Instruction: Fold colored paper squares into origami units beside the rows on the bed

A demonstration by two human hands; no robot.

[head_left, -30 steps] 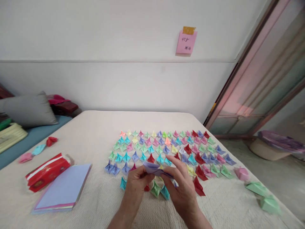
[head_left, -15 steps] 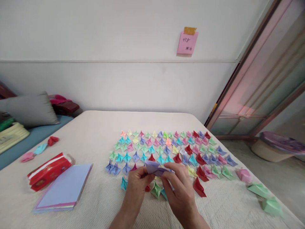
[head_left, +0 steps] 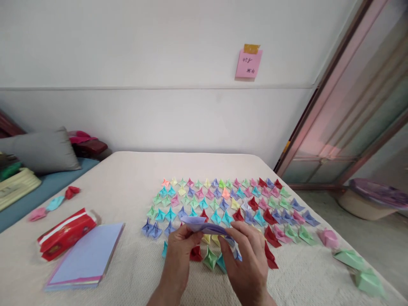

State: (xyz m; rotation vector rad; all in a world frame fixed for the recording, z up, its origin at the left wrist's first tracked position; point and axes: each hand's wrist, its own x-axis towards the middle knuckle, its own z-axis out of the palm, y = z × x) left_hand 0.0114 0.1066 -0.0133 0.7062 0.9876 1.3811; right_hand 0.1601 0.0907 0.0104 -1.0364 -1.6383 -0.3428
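Note:
A folded piece of lavender paper [head_left: 208, 228] is held in the air between my two hands. My left hand [head_left: 181, 250] pinches its left end between thumb and fingers. At its right end my right hand [head_left: 245, 250] grips it, fingers over the top and thumb below. Beneath and beyond the hands, rows of small folded paper boats [head_left: 210, 258] in many colours cover the table. My hands hide part of the nearest rows. To the left lies a stack of coloured paper sheets [head_left: 91, 254], lavender on top.
A red packet [head_left: 66, 233] rests against the paper stack. Three crumpled-looking paper pieces, one of them a red folded piece [head_left: 72, 192], lie at the left edge. Larger green folded papers [head_left: 369, 282] sit along the right edge. Behind stands a white wall with a pink note [head_left: 248, 63].
The lavender paper is now stretched wider, its left end moved left with my left hand. My right hand has shifted slightly right. The whole view has tilted up a little.

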